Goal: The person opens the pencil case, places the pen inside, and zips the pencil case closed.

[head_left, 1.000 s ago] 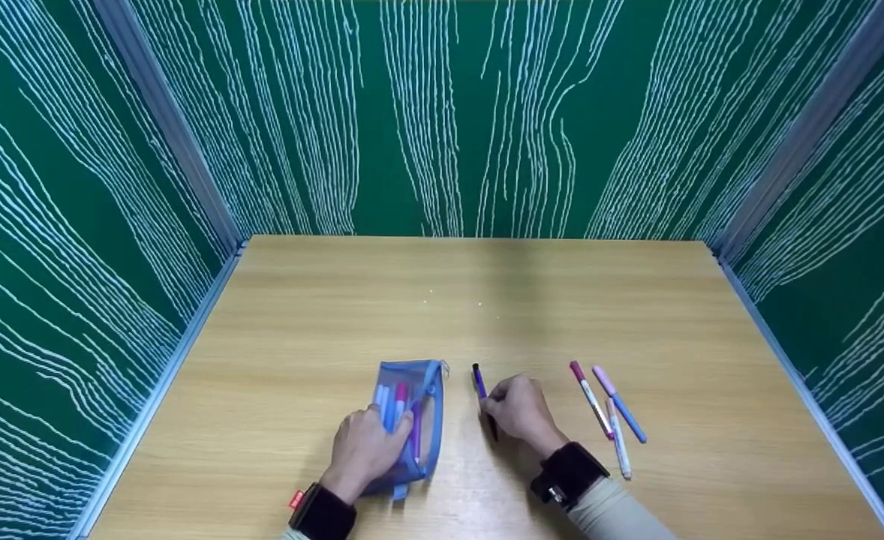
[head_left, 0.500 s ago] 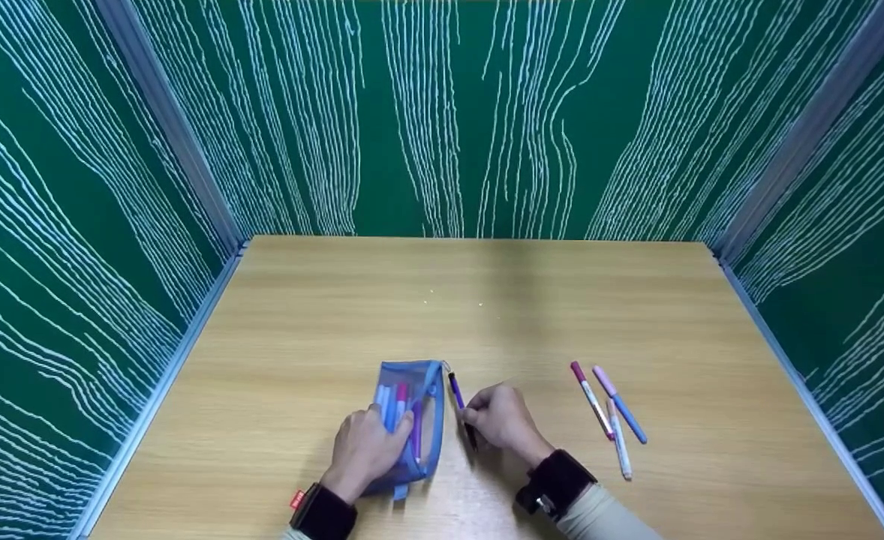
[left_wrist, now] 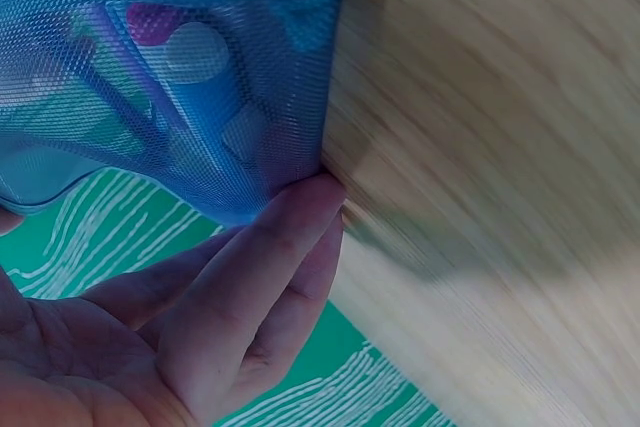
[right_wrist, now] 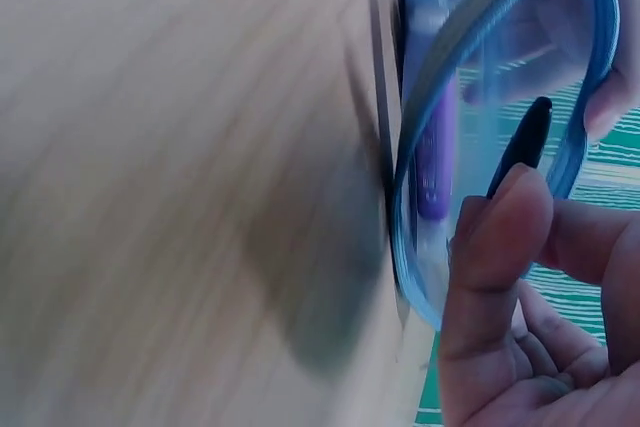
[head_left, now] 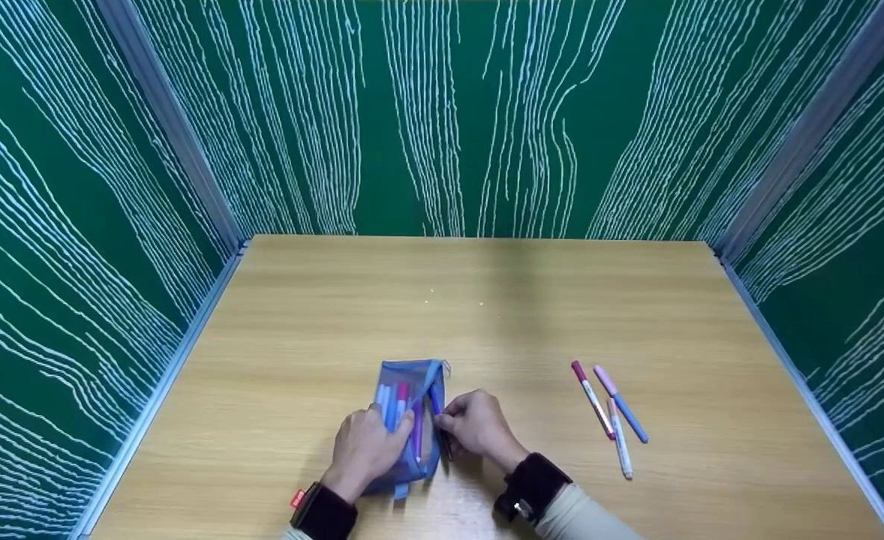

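Note:
My left hand grips a blue mesh pencil case lying on the table, thumb on top near the zipped opening. In the left wrist view its fingers touch the case's side. Through the mesh show several markers, one with a pink cap, and a purple pen. My right hand pinches a purple-and-black pen at the case's right side. In the right wrist view the pen's black end sticks out past the thumb, in front of the open zip mouth; how deep it reaches inside, I cannot tell.
On the right of the wooden table lie a marker with a dark pink cap, a pink-capped blue marker and a pale marker. Green walls with white wavy lines stand around the table.
My right hand has moved left with the purple-and-black pen, from the table beside the pencil case to its opening. The left hand and the loose markers have stayed in place.

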A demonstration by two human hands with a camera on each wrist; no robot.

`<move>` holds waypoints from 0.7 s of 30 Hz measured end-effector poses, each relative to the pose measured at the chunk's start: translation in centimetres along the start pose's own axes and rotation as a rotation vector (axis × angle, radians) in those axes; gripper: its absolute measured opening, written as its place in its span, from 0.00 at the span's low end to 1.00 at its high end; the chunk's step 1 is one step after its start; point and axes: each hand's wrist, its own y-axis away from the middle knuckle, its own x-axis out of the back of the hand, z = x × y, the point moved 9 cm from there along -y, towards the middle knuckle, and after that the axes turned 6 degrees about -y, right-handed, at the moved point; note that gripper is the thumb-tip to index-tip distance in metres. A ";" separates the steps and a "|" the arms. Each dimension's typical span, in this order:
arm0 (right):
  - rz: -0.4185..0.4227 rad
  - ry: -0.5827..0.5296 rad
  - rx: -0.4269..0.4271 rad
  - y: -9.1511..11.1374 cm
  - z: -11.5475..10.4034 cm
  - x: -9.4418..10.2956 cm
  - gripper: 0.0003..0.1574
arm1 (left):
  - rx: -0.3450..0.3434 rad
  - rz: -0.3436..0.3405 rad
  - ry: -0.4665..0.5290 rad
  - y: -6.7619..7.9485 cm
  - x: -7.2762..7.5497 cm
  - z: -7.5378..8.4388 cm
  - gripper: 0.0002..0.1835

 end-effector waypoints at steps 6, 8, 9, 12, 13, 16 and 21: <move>0.003 -0.090 -0.041 -0.4 -0.1 -1.2 0.06 | -0.003 0.016 -0.010 -0.1 0.1 0.1 0.27; -0.003 -0.134 -0.073 -0.6 0.1 -1.7 0.06 | -0.002 0.013 -0.006 -0.1 0.1 0.1 0.27; -0.004 -0.151 -0.083 -0.6 0.1 -1.9 0.05 | -0.001 0.012 -0.004 -0.1 0.1 0.1 0.27; -0.012 -0.187 -0.096 -0.7 0.0 -2.5 0.06 | -0.005 0.009 -0.005 -0.1 0.0 0.1 0.27; -0.017 -0.196 -0.097 -0.7 0.0 -2.7 0.06 | -0.008 0.010 -0.006 -0.1 0.0 0.0 0.26; -0.033 -0.227 -0.111 -0.8 -0.1 -3.4 0.07 | -0.016 0.014 -0.009 -0.1 0.0 0.0 0.26; -0.062 -0.306 -0.134 -0.9 -0.2 -4.4 0.06 | -0.028 0.026 -0.014 -0.1 0.0 0.0 0.26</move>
